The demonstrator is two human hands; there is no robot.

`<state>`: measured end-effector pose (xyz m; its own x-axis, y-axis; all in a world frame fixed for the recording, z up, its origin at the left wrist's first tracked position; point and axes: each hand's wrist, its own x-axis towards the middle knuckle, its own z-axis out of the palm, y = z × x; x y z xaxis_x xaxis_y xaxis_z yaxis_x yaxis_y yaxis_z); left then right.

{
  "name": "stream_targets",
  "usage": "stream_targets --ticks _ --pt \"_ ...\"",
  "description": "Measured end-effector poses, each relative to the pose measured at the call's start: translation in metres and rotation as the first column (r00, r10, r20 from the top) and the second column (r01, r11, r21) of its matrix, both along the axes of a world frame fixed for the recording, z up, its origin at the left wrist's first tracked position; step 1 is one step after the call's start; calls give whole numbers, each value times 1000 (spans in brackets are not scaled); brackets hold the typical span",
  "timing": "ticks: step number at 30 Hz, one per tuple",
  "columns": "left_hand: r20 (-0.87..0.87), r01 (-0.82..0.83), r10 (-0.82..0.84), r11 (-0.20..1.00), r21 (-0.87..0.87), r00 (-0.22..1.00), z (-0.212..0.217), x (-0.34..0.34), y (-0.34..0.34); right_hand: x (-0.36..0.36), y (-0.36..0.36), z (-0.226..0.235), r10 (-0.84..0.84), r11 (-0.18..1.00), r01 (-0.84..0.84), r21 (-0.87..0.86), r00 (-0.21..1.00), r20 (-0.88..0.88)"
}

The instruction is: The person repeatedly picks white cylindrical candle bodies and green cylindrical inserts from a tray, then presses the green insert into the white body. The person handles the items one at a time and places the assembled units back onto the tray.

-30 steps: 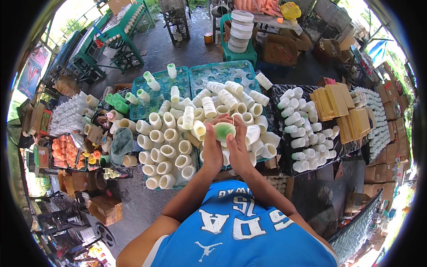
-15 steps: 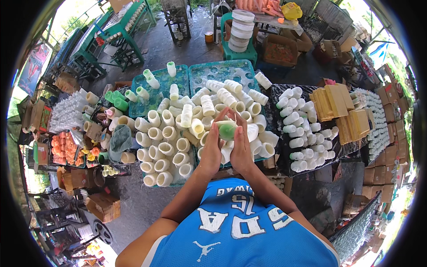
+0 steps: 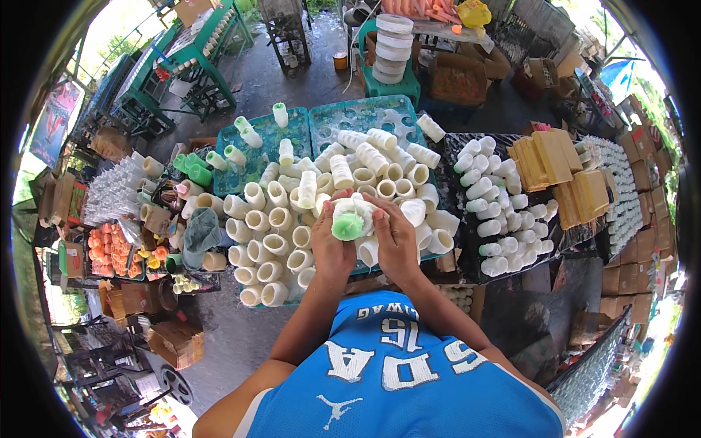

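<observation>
Over the teal plastic tray (image 3: 365,117) on my desk, both hands, left hand (image 3: 330,244) and right hand (image 3: 394,241), still squeeze 1 small white cup with a green round end (image 3: 347,221). It has stayed put, so I'm still working it.

Layout relative to the tray (image 3: 380,113): short tubes (image 3: 270,219) are piled on its near half and on the neighbouring tray (image 3: 259,142) to its left. A crate of bottles (image 3: 489,197) is set to its right, with stacked blocks (image 3: 558,171) beyond. A chair (image 3: 391,77) bearing stacked rolls (image 3: 393,47) is placed behind it.
</observation>
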<state>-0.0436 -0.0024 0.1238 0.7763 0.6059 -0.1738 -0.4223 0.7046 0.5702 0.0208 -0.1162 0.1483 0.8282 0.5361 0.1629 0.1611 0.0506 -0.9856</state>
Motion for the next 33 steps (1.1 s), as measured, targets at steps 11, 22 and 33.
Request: stream_targets --ticks 11,22,33 --pt "419 401 -276 882 -247 865 -28 -5 -4 -3 -7 15 9 985 6 174 997 -83" --pt "143 455 -459 888 63 877 23 1 17 10 -15 19 445 791 -151 593 807 -388" --pt "-341 250 -15 711 657 940 26 9 23 -5 -7 -12 479 877 -293 380 500 -722"
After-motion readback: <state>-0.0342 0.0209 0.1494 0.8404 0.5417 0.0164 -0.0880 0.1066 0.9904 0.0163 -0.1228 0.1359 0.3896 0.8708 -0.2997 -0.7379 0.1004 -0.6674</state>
